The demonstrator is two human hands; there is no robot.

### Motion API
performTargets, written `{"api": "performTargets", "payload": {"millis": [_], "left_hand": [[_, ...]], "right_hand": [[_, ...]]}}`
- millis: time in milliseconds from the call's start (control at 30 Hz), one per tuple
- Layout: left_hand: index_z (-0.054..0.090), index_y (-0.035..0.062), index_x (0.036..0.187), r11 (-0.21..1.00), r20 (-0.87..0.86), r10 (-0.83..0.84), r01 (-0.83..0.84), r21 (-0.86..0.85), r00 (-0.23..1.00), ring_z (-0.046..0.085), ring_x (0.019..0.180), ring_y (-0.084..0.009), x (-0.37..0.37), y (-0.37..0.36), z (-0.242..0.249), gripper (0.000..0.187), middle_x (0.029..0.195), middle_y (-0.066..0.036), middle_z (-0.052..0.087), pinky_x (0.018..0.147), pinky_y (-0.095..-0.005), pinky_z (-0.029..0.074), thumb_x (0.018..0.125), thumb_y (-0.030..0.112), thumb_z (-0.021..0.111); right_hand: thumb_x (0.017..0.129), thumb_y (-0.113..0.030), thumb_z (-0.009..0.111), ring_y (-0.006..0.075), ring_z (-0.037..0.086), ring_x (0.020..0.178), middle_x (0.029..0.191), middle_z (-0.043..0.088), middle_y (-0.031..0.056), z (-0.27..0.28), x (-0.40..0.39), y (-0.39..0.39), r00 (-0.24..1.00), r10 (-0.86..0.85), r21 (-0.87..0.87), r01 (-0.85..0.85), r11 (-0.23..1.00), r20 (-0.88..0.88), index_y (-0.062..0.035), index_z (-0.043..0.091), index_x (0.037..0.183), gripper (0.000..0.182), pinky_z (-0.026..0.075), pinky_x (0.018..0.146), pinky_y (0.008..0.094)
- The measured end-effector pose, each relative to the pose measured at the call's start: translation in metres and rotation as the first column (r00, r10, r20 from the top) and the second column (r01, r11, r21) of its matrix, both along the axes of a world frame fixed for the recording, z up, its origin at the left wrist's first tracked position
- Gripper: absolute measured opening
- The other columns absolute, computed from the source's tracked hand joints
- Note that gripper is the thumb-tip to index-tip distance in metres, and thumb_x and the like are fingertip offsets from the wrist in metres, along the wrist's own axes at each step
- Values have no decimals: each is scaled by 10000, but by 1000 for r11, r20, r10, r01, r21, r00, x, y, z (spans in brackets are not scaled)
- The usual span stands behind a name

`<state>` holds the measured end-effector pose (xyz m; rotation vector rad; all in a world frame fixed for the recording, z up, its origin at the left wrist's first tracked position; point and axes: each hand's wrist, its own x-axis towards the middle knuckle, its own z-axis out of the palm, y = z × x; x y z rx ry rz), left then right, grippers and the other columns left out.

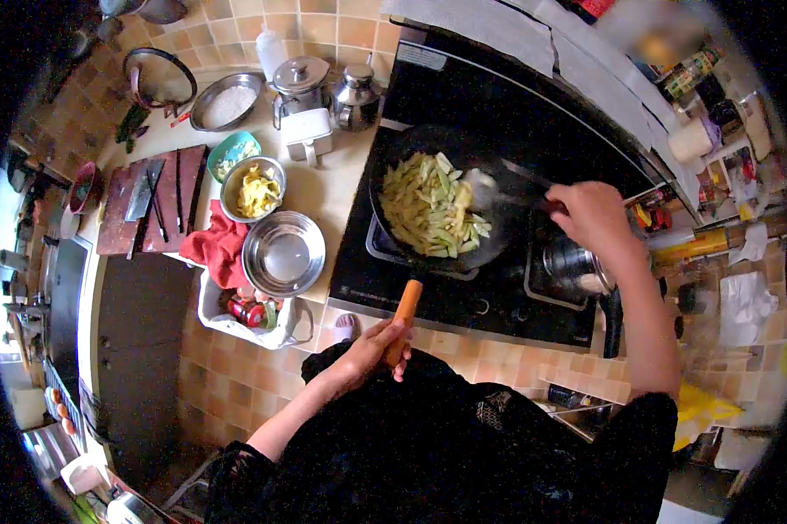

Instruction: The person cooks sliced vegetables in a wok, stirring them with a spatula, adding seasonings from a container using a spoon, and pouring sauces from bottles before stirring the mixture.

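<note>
A dark wok (pixel 501 234) sits on the left burner of the black stove. Pale green sliced vegetables (pixel 428 205) fill its left and middle part. My left hand (pixel 374 354) is wrapped around the wok's orange-brown wooden handle (pixel 408 301), close to my body. Over the wok's right side, my right hand (pixel 591 212) grips a spatula (pixel 526 173) by its handle. The spatula's shaft slants down to the left into the wok. Its working end is blurred by a whitish glare beside the vegetables.
Right of the wok stands a metal pot (pixel 571 262) with a black handle. On the left counter are an empty steel bowl (pixel 283 254), a bowl of yellow food (pixel 258 192), a red cloth (pixel 217 246) and a cutting board (pixel 118 229) bearing a cleaver (pixel 140 199). A bin (pixel 245 330) hangs below.
</note>
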<state>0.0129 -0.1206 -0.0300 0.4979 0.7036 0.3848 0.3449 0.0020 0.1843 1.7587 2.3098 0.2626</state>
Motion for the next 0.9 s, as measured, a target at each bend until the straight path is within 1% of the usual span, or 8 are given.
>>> {"api": "performTargets", "payload": {"millis": [133,300,367,500,667,767,800,900], "left_hand": [[443,9,1221,1000,-5,2,-2,22,1000,602,577,-206,0,0,-5,468,816,-101,585,529,-343,528,1046,443,442],[444,8,1226,999,-32,41,-40,25,999,601,592,-194,3,-5,0,504,802,-87,585,534,-327,517,1032,473,463],[440,10,1238,998,-44,52,-50,35,998,598,595,-188,3,-5,-3,521,797,-83,585,538,-321,515,1027,486,471],[460,44,1243,997,-59,62,-59,48,996,604,623,-191,2,-5,-12,486,813,-84,604,533,-331,534,1028,480,466],[420,12,1311,999,-97,29,-25,47,995,577,590,-174,1,-4,-5,591,783,-71,574,541,-311,511,1017,522,467],[427,11,1308,997,-99,42,-35,66,994,577,604,-170,2,-5,-7,595,786,-72,571,539,-309,509,1017,528,461],[435,12,1293,997,-100,40,-34,65,994,576,608,-169,3,-4,-5,584,785,-73,569,538,-309,510,1018,526,460],[462,16,1251,998,-103,24,-18,62,994,575,622,-167,2,-4,1,555,786,-74,565,537,-310,511,1020,522,459]], "right_hand": [[790,-175,732,319,682,809,841,693,96,-11,-8,11,969,134,68,-122,990,-207,-167,725,969,179,541,705,444],[764,-158,736,319,680,798,820,690,95,48,-1,2,986,166,39,-166,985,20,-161,737,944,180,540,710,449],[766,-171,738,331,684,811,816,704,112,57,17,6,982,143,-125,-127,984,122,-150,742,943,179,542,729,461],[801,-227,746,348,691,851,875,721,143,45,5,-6,992,-113,-437,76,896,-58,-129,739,1001,223,546,765,446],[870,-289,739,166,631,666,773,694,36,-63,33,-24,665,-293,-349,51,936,-687,-67,718,1064,295,506,625,326],[898,-295,726,68,525,615,711,600,-40,-38,27,-26,342,-726,-646,332,687,-596,-65,724,1046,274,425,549,257],[948,-262,671,25,486,626,700,515,-56,-34,31,-26,273,-759,-683,332,651,-591,-97,703,1111,234,338,493,195],[942,-270,679,44,515,638,728,568,-46,-39,19,-19,372,-643,-523,378,764,-670,-93,699,1115,248,378,521,212]]}}
